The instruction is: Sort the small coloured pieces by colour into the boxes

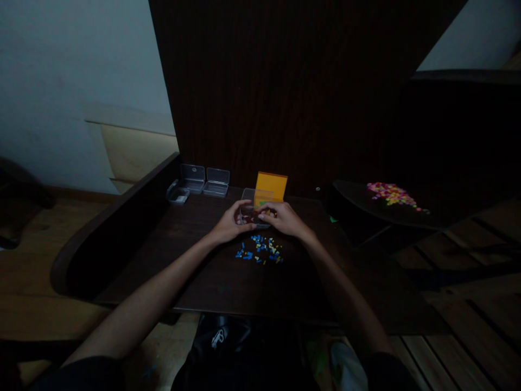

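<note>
Head view, hands at clear box, blue pieces

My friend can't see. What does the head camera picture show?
A left hand holds the side of a clear plastic box while a right hand is over it. Small blue and yellow pieces lie scattered in front, on a dark table.

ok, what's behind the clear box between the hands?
An upright yellow panel. The right hand partly covers its lower edge; whatever lies behind that hand can't be seen.
</note>
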Available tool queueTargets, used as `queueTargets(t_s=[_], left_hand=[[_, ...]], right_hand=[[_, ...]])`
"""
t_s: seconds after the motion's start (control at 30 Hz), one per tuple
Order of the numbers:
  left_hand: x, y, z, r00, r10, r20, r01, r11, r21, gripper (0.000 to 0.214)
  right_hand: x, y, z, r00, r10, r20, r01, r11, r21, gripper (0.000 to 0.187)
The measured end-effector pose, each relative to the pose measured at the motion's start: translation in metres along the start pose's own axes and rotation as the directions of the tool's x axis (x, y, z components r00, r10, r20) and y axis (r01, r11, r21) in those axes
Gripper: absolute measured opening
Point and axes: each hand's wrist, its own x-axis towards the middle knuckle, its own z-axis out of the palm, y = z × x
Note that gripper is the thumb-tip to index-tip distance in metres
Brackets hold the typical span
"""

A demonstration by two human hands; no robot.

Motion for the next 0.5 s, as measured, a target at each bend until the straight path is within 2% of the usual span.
queueTargets(t_s=[0.23, 0.5], left_hand=[[0.0003, -0.0013, 0.0006, 1.000, -0.006, 0.002, 0.006, 1.000, -0.025, 0.072], [-0.0006, 0.0023, 0.0009, 1.000, -0.009, -0.002, 0.009, 1.000, -0.008, 0.070]], right_hand=[[0.0065, -0.0002, -0.0002, 0.999, -0.026, 0.040, 0.031, 0.991, -0.133, 0.010], [0.0067, -0.0007, 0.0044, 0.998, -0.035, 0.059, 0.046, 0.981, -0.189, 0.025]])
